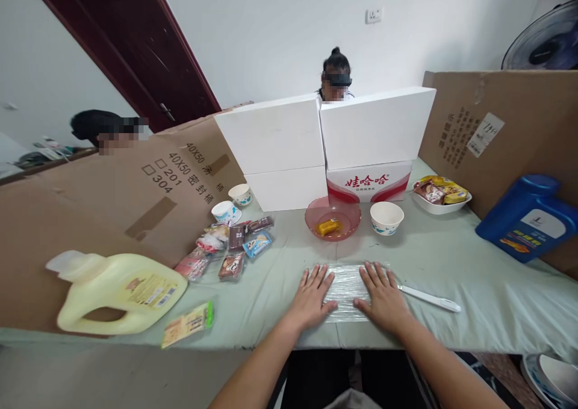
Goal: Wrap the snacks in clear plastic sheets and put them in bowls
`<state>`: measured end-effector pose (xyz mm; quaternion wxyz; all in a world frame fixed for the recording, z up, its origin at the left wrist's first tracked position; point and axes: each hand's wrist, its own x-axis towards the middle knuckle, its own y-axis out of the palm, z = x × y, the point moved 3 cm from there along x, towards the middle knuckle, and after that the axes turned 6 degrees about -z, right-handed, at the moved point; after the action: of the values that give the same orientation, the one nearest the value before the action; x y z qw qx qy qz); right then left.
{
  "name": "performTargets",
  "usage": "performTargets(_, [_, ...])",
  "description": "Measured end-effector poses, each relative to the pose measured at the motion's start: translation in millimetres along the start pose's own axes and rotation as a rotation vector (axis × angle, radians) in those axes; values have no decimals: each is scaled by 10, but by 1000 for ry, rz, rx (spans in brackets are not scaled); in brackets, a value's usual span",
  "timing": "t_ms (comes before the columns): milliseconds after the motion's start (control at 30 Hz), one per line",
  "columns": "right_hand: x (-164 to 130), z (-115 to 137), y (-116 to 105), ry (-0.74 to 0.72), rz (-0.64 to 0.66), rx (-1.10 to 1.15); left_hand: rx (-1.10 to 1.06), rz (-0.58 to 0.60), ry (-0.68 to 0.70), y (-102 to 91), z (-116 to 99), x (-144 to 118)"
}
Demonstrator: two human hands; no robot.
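A sheet of clear plastic wrap (347, 294), wrinkled and shiny, lies on the green tablecloth in front of me. My left hand (311, 297) rests flat on its left side with the fingers spread. On the right side my right hand (382, 294) lies palm down, also with fingers apart. Just right of that hand is a white-handled knife or similar slim tool (431, 299); its far end is near my fingers. Beyond the wrap stand a pink transparent bowl (311, 219) with a yellow packet (328, 226) in it and a white paper bowl (387, 218).
Several snack packets (235, 238) and two paper cups (226, 212) are at left, near a lying yellow jug (135, 288) and a small packet (187, 324). A snack dish (440, 206) and blue bottle (530, 216) stand right. White boxes (280, 144) and cardboard (506, 126) wall the table; two people sit beyond.
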<state>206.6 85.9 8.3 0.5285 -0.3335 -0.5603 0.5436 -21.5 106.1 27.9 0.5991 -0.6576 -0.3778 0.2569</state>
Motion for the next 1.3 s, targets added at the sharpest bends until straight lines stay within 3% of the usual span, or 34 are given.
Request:
performTargets(133, [-95, -168, 7, 125, -68, -38, 42, -68, -152, -28, 268, -115])
performTargets(233, [-179, -189, -88, 56, -128, -3, 27, -212, -242, -117, 378, -243])
performTargets(333, [-308, -184, -257, -152, -119, 114, -91, -261, -49, -258, 255, -410])
performTargets(433, [-476, -274, -417, -263, -35, 228, -200, -176, 145, -376, 73, -585])
performTargets(567, [-674, -478, -498, -248, 14, 282, -224, -182, 163, -417, 62, -728])
performTargets(700, [-766, -546, -497, -253, -93, 294, -239, -250, 177, -375, 143, -742])
performTargets(867, [-719, -457, -553, -243, -135, 354, -332, -320, 24, -375, 216, -662])
performTargets(1033, [-439, -424, -566, 35, -201, 481, -275, -318, -239, -367, 342, -415])
performTargets(1167, [-89, -419, -407, 273, -181, 247, -88, -237, -477, -304, 446, -91])
performTargets(1300, [125, -390, -251, 349, -155, 65, -5, -214, -540, -218, 461, 136])
